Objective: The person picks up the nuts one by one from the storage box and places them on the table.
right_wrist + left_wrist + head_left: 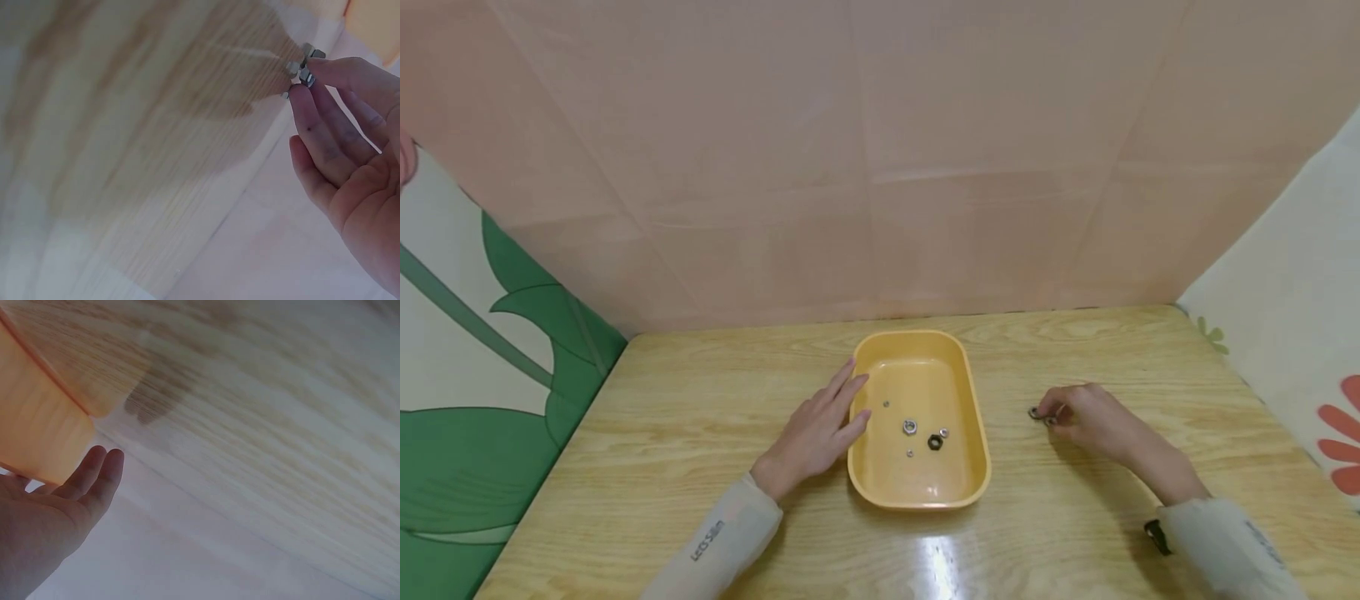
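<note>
right fingers [356, 76] pinch nuts [306, 77], exact count obscured | left fingers [107, 480] relaxed at tray [925, 382]

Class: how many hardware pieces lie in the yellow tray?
5: black nut right of centre; small silver piece beside it; larger silver nut near centre; tiny piece farthest back; another nearest front.

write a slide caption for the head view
Left hand at the rim of a yellow tray of assorted nuts; right hand pinches metal nuts beside it.
</note>
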The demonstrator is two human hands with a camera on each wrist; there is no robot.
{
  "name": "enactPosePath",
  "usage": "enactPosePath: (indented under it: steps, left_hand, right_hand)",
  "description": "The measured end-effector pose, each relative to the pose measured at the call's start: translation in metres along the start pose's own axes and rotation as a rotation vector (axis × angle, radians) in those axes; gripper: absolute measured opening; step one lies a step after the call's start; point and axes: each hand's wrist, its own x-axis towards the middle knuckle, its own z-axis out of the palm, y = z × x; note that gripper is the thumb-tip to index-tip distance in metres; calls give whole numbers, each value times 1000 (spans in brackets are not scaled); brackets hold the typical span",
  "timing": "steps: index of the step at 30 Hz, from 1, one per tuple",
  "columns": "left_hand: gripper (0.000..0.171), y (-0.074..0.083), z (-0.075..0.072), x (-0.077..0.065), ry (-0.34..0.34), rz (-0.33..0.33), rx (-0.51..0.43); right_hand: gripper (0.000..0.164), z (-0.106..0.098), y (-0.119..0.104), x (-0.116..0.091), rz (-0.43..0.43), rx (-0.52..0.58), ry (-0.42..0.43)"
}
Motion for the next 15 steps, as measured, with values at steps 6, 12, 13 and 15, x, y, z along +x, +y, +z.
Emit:
enactPosePath:
  steps: [6,12,13,15]
  left_hand:
    - [59,-1,1,1,3,4,3]
    - [59,-1,1,1,1,3,-1]
    - [59,0,1,1,0,3,-2]
    - [59,0,1,1,2,4,-1]
  right_hand:
    - [21,-2,-2,-1,14,37,-8]
    - [19,-6,-4,-2,-6,29,11]
    - [18,-7,-5,-2,-15,22,19]
    - [16,-7,-6,-1,-33,5,42]
